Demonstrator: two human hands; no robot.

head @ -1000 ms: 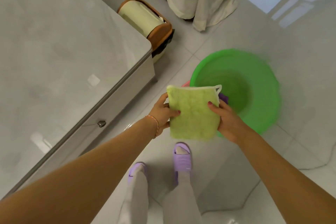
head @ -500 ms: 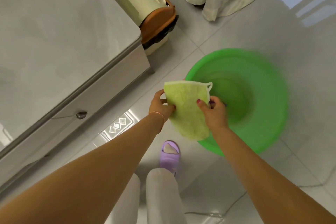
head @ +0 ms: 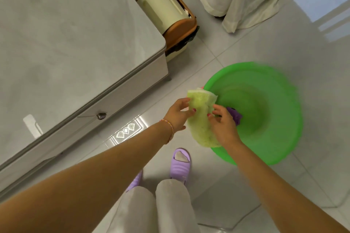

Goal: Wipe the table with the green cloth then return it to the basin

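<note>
Green cloth [head: 202, 119] hangs lengthwise, pinched between both hands, beside basin [head: 274, 143].

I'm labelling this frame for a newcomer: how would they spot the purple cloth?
Find the big green basin on the floor. Inside its near wall, just beyond the right hand, sits the purple cloth, dark violet, unlike the pale green cloth held beside it.

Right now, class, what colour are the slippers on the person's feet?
Light purple; the slippers show in the head view.
</note>
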